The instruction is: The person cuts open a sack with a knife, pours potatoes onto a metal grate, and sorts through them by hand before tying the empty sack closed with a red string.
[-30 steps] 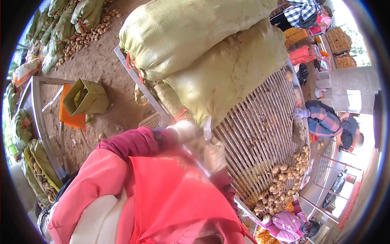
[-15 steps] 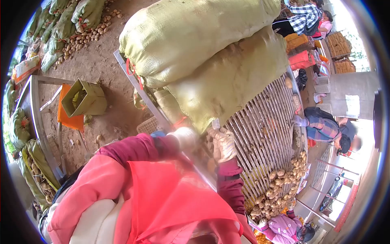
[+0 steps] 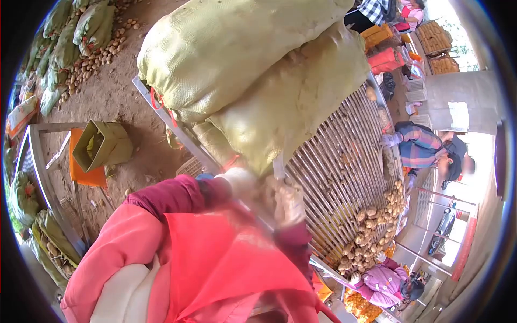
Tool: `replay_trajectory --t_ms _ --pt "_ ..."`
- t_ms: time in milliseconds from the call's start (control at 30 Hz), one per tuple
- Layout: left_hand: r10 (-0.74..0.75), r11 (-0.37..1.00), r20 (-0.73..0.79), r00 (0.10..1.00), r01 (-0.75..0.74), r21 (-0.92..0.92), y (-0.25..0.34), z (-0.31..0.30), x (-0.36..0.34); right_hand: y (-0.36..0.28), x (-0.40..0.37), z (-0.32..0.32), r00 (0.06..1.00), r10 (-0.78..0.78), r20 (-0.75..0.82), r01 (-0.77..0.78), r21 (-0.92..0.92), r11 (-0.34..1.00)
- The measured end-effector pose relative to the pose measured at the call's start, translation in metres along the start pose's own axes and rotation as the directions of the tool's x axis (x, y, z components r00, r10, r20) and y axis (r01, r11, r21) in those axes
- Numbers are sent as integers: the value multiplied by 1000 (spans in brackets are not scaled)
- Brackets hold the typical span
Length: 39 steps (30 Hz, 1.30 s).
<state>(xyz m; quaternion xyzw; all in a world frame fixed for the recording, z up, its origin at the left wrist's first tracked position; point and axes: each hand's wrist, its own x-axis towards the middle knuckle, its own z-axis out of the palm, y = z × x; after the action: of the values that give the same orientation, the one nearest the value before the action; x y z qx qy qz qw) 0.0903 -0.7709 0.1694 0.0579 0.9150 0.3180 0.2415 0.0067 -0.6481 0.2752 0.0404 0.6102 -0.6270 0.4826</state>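
My left hand (image 3: 239,182), in a white glove, is at the lower corner of a full green woven sack (image 3: 301,89), beside a red tie; its fingers are smeared by motion. Close by on the right, my gloved right hand (image 3: 286,200) is closed on a flat pale piece (image 3: 278,166) that stands up against the sack's lower edge. The sack lies on a slatted metal rack (image 3: 344,167). Behind it rests a second full sack (image 3: 231,51), with red string at its left end.
Potatoes (image 3: 371,231) lie at the rack's lower right, where a person in purple (image 3: 385,282) leans in. Another person in plaid (image 3: 423,145) stands at the right edge. On the left are a green bin (image 3: 110,145), a metal frame (image 3: 40,156) and filled sacks (image 3: 67,48).
The view has shifted, so sacks and rack appear further left. My right hand and the pale piece have moved slightly down in view. The plaid person's arm and body have shifted.
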Motion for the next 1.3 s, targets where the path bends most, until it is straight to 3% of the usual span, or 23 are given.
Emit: replay_trajectory --t_ms 133,200,300,333,367,400,433,567,700,767,1200,1300 --pt "10 1000 31 999 -9 -13 -14 22 11 11 21 -4 984 -167 -57 158 -140 977" --pt "-61 998 69 996 62 -14 -26 32 21 -9 22 4 987 132 -90 -134 -24 991" --pt "-139 989 152 979 145 -31 -12 17 16 -4 8 4 997 82 -15 -80 73 994" --pt "-133 988 70 989 137 -66 -12 30 21 -1 7 3 998 60 0 -59 83 995" --pt "-136 986 -19 991 134 -97 -21 52 29 -3 3 4 978 195 -71 -177 209 962" --pt "-149 983 -110 983 135 -127 -19 48 26 0 5 1 983 174 -58 -160 199 967" --pt "-131 989 51 990 134 -62 -19 37 22 5 9 -4 987 155 -40 -145 190 971" --pt "-184 979 23 983 185 -83 -18 57 26 19 15 -20 965 264 -3 -258 205 944" --pt "-171 979 -56 984 163 -121 14 12 5 17 15 -22 974 214 74 -225 213 951" --pt "-240 965 -46 970 233 -119 -8 47 25 11 17 -23 964 260 55 -266 183 947" --pt "-317 943 -63 946 307 -129 9 36 24 26 45 -43 978 187 88 -194 77 978" --pt "-315 947 9 949 315 -63 14 25 23 37 60 -47 988 123 89 -129 61 990"
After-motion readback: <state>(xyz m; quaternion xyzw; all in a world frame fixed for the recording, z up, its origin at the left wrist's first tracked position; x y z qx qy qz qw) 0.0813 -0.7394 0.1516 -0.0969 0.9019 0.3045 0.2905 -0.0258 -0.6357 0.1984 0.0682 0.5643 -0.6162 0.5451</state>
